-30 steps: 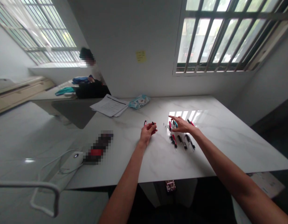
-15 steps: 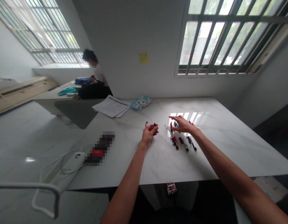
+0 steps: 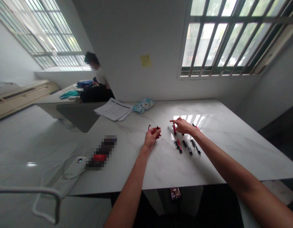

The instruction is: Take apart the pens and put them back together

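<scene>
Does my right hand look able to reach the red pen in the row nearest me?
Likely yes: the right hand is just beyond the red pen, which lies uncovered, though black pen parts sit close on its left.

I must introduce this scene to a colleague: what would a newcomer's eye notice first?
Probably first the left hand, holding a small dark piece, and the right hand, near red and black pens on the marble-patterned table. Next, likely, the bright barred window at upper right. The yellow note left of it also stands out.
</scene>
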Available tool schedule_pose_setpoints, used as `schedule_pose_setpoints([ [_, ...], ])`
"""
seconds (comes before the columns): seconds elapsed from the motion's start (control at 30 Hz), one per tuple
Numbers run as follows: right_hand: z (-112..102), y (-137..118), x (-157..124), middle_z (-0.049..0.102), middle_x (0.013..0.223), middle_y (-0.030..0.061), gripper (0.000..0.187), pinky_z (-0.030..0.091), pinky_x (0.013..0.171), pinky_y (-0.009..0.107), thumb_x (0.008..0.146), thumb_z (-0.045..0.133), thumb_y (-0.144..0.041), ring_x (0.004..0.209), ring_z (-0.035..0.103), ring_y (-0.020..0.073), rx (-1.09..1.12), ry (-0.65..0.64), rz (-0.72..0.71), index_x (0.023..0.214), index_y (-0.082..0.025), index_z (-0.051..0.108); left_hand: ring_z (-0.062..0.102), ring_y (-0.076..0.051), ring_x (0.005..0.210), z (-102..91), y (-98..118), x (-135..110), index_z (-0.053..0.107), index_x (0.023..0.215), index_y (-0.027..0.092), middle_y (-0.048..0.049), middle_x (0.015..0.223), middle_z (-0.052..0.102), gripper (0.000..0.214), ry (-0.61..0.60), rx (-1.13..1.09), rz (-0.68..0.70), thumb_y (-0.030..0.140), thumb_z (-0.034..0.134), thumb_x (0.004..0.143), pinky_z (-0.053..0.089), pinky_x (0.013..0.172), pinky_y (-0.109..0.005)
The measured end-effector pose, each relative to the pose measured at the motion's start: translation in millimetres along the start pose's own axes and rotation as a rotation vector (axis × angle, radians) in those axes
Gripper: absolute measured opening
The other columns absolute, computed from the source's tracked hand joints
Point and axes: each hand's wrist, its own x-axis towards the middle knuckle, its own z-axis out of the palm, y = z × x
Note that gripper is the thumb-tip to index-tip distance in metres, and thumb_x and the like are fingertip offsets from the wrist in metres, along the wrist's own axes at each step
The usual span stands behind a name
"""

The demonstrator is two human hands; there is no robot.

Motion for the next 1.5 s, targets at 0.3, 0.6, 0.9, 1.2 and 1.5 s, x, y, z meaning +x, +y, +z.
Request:
schedule_pose_setpoints([
  [0.3,-6,10,-9,0.077,0.114,0.0117,0.064,0.046,0.102,0.038,0.079,0.06,-0.008,0.112,0.063,0.0284,0.067,0.01,0.003,0.143,-0.016,0.061,0.064,-0.012,0.068,-0.2,-3,2,0.077,0.099,0.018,-0.0033,0.085,0.071,0.053,0.0,0.003,-0.004,0.049,0.093,0.06,0.046,0.065,-0.024],
  [0.6,-13,-5,-9,0.069,0.13,0.0169,0.097,0.047,0.105,0.048,0.075,0.085,-0.042,0.134,0.05,0.0385,0.15,-0.107,0.027,0.16,-0.022,0.042,0.064,-0.011,0.068,-1.4,-1,1,0.076,0.101,0.017,-0.0026,0.085,0.07,0.054,-0.004,0.01,-0.002,0.049,0.091,0.061,0.046,0.066,-0.024],
  [0.9,-20,-12,-16,0.067,0.133,0.0186,0.109,0.043,0.108,0.054,0.069,0.088,-0.061,0.14,0.045,0.0414,0.154,-0.131,0.043,0.161,-0.025,0.04,0.064,-0.012,0.068,0.3,0,1,0.076,0.1,0.017,-0.0035,0.084,0.071,0.052,-0.002,0.014,-0.004,0.048,0.092,0.061,0.047,0.066,-0.025],
  [1.2,-26,-28,-20,0.072,0.119,0.0137,0.088,0.045,0.103,0.049,0.079,0.084,-0.037,0.126,0.053,0.0371,0.15,0.056,-0.022,0.157,-0.024,0.044,0.065,-0.011,0.068,-1.5,-5,4,0.077,0.102,0.016,-0.0033,0.085,0.071,0.054,-0.011,0.002,-0.003,0.047,0.092,0.061,0.049,0.068,-0.025],
  [1.5,-20,-40,-28,0.068,0.128,0.0171,0.099,0.045,0.105,0.053,0.076,0.087,-0.045,0.134,0.047,0.039,0.184,0.017,0.016,0.16,-0.026,0.039,0.065,-0.012,0.068,-0.9,-9,5,0.077,0.1,0.016,-0.005,0.088,0.072,0.051,-0.02,0.024,0.016,0.048,0.092,0.063,0.051,0.069,-0.027],
])
